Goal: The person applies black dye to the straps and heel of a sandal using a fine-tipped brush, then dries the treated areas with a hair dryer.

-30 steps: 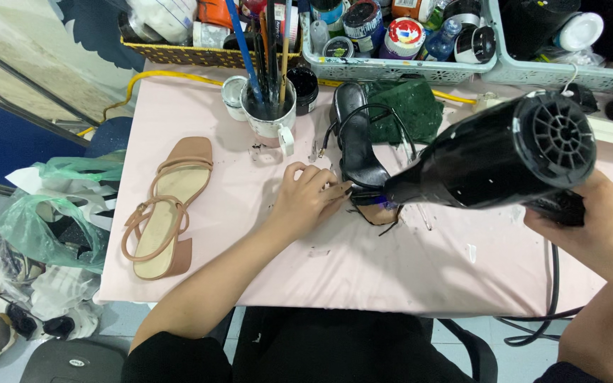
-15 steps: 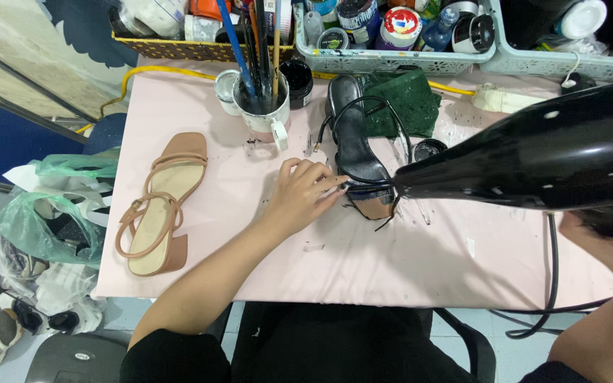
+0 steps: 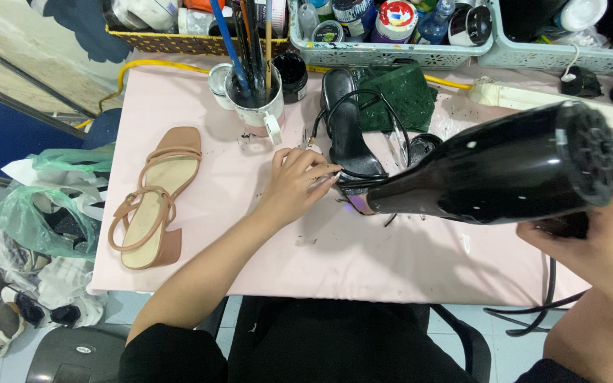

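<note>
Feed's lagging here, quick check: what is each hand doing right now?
Left hand: fingers pinching a thin strap of the black sandal.
Right hand: closed around the black hair dryer handle, nozzle toward the sandal.

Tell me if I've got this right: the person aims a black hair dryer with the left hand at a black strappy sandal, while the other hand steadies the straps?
Not quite. The head view shows the right hand holding the black hair dryer; the left hand steadies the straps of the black strappy sandal. The rest is right.
</note>
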